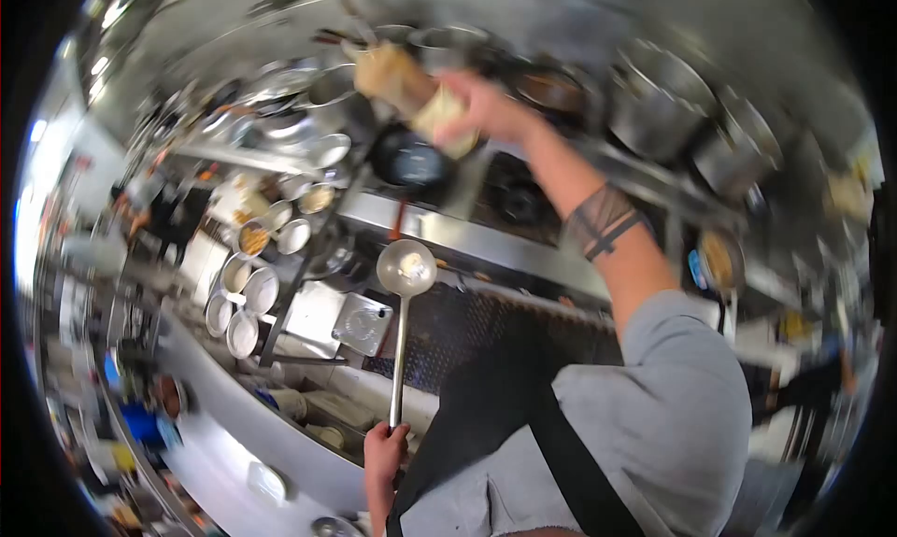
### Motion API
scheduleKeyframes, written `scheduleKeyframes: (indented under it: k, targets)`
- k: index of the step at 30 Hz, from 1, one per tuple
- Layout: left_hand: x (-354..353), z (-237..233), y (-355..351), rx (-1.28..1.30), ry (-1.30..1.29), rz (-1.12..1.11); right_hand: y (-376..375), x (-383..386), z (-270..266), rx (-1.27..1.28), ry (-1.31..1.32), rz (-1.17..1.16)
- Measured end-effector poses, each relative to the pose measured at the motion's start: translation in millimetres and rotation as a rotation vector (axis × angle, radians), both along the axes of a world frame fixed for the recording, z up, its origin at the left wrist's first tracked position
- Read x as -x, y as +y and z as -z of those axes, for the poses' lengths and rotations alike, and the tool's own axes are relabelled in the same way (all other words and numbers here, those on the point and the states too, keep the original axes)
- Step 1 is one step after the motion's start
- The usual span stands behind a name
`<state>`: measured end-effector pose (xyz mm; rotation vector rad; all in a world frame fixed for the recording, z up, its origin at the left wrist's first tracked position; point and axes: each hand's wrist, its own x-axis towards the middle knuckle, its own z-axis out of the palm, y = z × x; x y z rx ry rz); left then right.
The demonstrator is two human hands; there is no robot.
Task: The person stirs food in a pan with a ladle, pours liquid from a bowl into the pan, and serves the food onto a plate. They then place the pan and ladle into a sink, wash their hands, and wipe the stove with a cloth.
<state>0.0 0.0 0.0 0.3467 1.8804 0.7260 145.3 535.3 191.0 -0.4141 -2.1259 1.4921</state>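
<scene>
My left hand is closed around the handle of a long metal ladle at the lower middle. The ladle points up and away from me, with its round bowl in front of the stove edge. My right arm reaches far over the stove. Smeared by motion, my right hand is closed on a tan and pale yellow bottle-like container, whose exact kind I cannot make out. Just below that container, a dark frying pan with a reddish handle sits on the stove.
A bare burner lies right of the pan. Large steel pots stand at the back right. Several round metal containers, some with food, fill the left side. A steel counter runs along the lower left. Dark perforated flooring shows below the stove.
</scene>
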Motion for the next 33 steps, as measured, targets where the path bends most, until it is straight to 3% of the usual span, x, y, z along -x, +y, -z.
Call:
scheduleKeyframes:
  k: [1, 2, 3, 4, 5, 7, 9, 11, 13, 15, 19, 22, 24, 29, 33]
  targets:
    - [13, -5, 7, -0.022, 0.034, 0.042, -27, -18, 53, 0.163, 0.113, 0.036]
    - [30, -9, 17, -0.054, 0.068, 0.078, -54, -37, 97, 0.158, 0.143, 0.124]
    - [-74, 2, -1, 0.010, 0.052, 0.144, -114, -176, 162, 0.243, 0.183, 0.282]
    - [-50, -14, -10, 0.056, 0.164, 0.210, -169, -191, 208, 0.478, 0.281, 0.359]
    - [-60, -10, 0, 0.047, 0.206, 0.268, -197, -237, 232, 0.654, 0.320, 0.430]
    - [-95, -4, 43, 0.009, 0.177, 0.380, -230, -352, 262, 0.660, 0.308, 0.698]
    - [-117, -10, 62, -0.027, 0.107, 0.439, -278, -456, 267, 0.464, -0.008, 1.076]
    - [-157, -18, 93, 0.039, 0.231, 0.529, -303, -553, 238, 0.166, -0.483, 1.319]
    - [-187, 5, 126, -0.004, 0.082, 0.521, -298, -640, 194, 0.105, -1.050, 1.329]
    - [-235, 7, 155, -0.036, 0.093, 0.572, -292, -719, 195, 0.022, -1.382, 1.375]
    - [-329, 1, 184, -0.044, 0.088, 0.652, -258, -847, 193, -0.099, -1.639, 1.241]
    - [-372, 4, 181, -0.045, 0.009, 0.603, -221, -910, 199, -0.171, -1.756, 1.120]
    - [-394, 2, 174, -0.048, -0.036, 0.584, -197, -925, 198, -0.300, -1.727, 1.232]
    - [-412, -5, 156, -0.003, -0.016, 0.589, -165, -901, 175, -0.318, -1.640, 1.244]
    - [-394, 11, 152, 0.030, -0.028, 0.581, -175, -893, 165, -0.292, -1.715, 1.026]
